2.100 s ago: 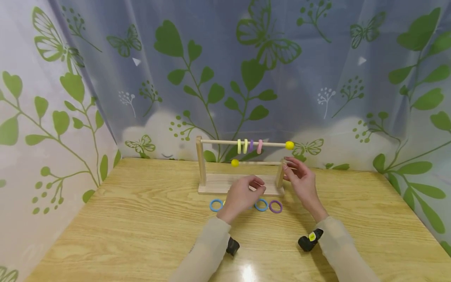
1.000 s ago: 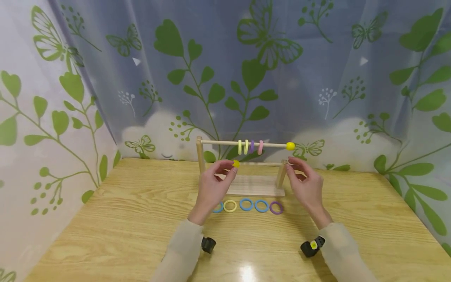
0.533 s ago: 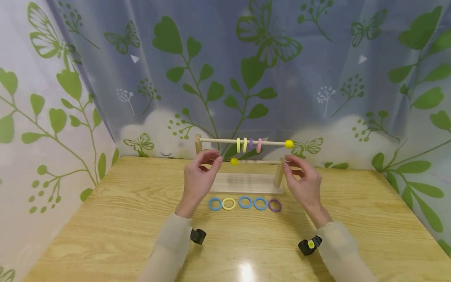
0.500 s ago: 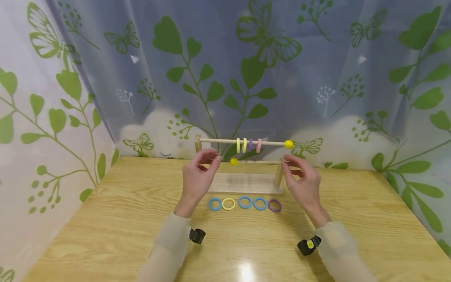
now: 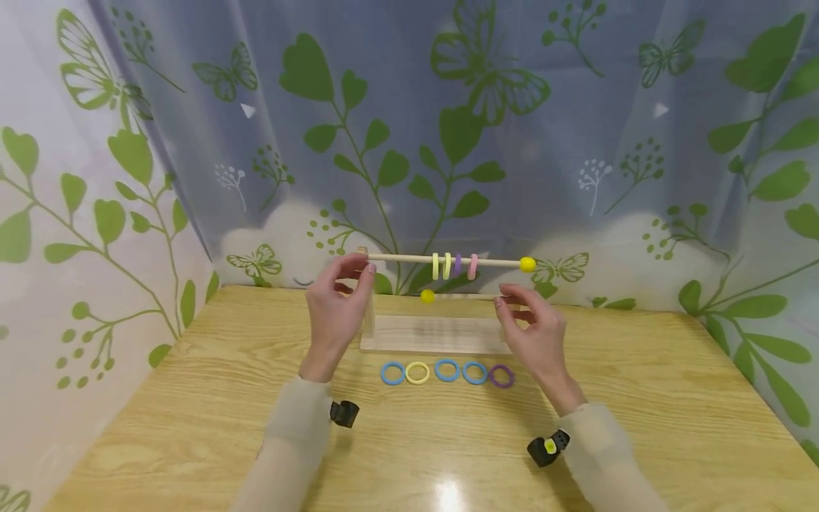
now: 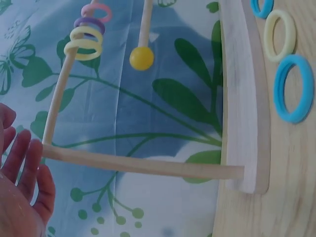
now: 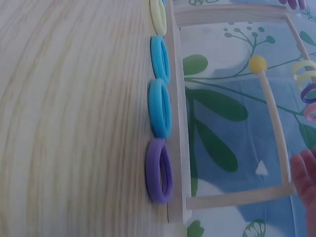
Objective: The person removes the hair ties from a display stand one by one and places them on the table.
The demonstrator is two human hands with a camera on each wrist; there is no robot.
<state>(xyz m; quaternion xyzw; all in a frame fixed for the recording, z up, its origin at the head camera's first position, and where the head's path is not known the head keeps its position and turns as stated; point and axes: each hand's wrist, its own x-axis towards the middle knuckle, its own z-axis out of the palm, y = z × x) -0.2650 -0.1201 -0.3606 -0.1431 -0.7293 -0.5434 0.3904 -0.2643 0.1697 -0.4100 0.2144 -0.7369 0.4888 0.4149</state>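
Standing near the far edge of the desk [image 5: 211, 398], and running alongside it, was the wooden rack [image 5: 441, 336] I watched from my remote seat. Its taller left post [image 6: 138, 164] carried the upper rod [image 5: 409, 259]; its shorter right post [image 7: 237, 198] carried the lower rod [image 5: 466, 296].

On the upper rod hung, from left to right, two pale yellow rings [image 5: 436, 267], a purple ring [image 5: 457, 265] and a pink ring [image 5: 473, 267]. I judged the threading to be partly done. The lower rod was bare, and five rings lay in a row just in front of the rack, on the side toward the desk's near edge: from the left, a blue ring [image 6: 280, 91], a yellow ring [image 6: 269, 39], two more blue rings [image 7: 154, 108] and a second purple ring [image 7: 153, 170]. Those, as I read it, were left to thread.

The person's left hand [image 5: 335, 309] was at the top of the taller post, fingers loosely curved; I saw nothing held and could not tell whether a fingertip touched the wood. The right hand [image 5: 537, 331] was at the shorter post's top. The wrist camera caught only some fingertips, so I could not tell whether it gripped anything.
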